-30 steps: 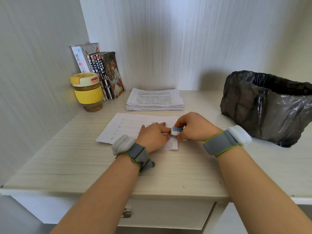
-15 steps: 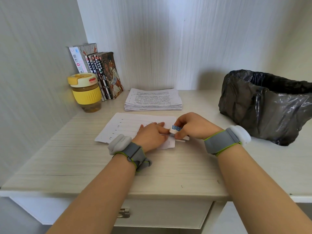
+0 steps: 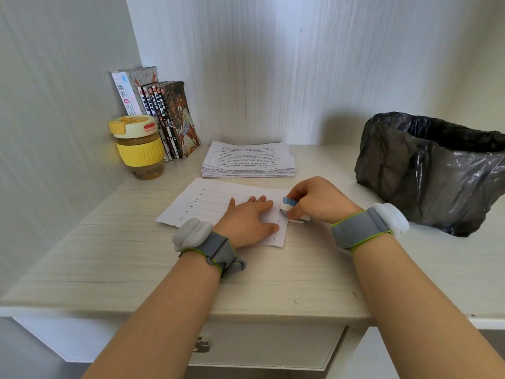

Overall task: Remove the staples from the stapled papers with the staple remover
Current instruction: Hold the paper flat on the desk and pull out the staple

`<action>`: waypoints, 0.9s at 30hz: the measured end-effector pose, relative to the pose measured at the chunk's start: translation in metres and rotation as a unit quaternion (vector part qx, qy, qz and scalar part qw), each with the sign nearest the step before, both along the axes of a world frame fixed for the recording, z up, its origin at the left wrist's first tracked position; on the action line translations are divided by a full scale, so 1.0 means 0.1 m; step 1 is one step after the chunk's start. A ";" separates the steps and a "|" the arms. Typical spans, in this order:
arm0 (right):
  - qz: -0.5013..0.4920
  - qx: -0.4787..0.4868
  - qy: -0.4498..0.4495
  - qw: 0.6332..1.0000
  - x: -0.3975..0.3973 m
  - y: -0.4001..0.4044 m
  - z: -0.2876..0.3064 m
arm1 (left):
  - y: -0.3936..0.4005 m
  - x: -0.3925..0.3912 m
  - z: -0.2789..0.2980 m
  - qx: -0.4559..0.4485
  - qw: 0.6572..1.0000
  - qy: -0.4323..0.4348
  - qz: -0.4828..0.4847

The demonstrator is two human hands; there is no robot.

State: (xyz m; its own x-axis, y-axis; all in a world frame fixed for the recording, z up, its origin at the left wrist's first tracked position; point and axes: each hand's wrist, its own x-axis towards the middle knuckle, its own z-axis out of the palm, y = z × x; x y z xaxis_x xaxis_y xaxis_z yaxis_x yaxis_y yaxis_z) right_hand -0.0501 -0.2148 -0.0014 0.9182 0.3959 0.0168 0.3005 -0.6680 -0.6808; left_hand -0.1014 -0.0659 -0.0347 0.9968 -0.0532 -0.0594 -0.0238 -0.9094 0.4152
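Right hand [image 3: 317,199] pinches the staple remover [image 3: 287,205] between thumb and curled fingers, holding it at the right edge of the stapled papers [image 3: 218,206]. That small tool has a blue patterned top and a white body; its long axis runs slantwise, the blue end raised toward the back right and the metal tip pointing down and left at the sheet's right margin, close to the short dark marks printed or stapled along that edge. Whether the tip actually touches a staple cannot be told. Just under the hand a thin white strip lies on the desk [image 3: 136,258], beside the paper's edge.

Left hand [image 3: 247,221] lies flat on the stapled papers, palm down, fingers straight and spread toward the back, thumb near the right margin, pressing the sheet to the desk. The papers lie with their long side running left to right, slightly skewed, the near right corner closest to the desk's front edge.

Both wrists wear grey bands with green trim.

Behind the stapled papers sits a stack of printed sheets [image 3: 248,160]. Left of that stack a row of books [image 3: 164,119] leans in the corner, with a yellow lidded cup [image 3: 139,147] in front of them. Far right of the papers stands a bin lined with a black bag [image 3: 434,170].
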 end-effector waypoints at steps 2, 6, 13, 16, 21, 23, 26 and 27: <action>-0.002 -0.006 -0.006 1.000 0.00 0.01 0.00 | 0.00 -0.01 0.00 0.002 1.000 -0.007 0.002; 0.000 -0.015 -0.014 1.000 0.01 -0.01 -0.01 | -0.01 -0.01 0.01 -0.023 0.998 -0.047 0.042; 0.031 0.010 -0.007 0.999 0.02 -0.03 -0.01 | 0.00 -0.01 0.00 -0.016 0.998 -0.060 0.024; 0.033 0.024 -0.013 0.999 0.03 -0.04 0.00 | 0.00 -0.02 0.01 -0.031 0.999 -0.041 0.007; 0.034 0.031 -0.004 0.999 0.03 -0.04 -0.01 | -0.01 -0.01 0.01 -0.018 1.000 -0.025 -0.006; 0.027 0.037 0.003 0.999 0.03 -0.04 -0.01 | -0.01 -0.01 0.00 -0.012 1.000 -0.027 -0.004; 0.019 0.045 0.016 0.999 0.04 -0.04 -0.01 | -0.02 -0.01 -0.01 -0.005 0.999 -0.035 -0.004; 0.018 0.047 0.020 0.999 0.04 -0.04 -0.02 | -0.01 -0.01 -0.01 -0.006 0.999 -0.036 -0.004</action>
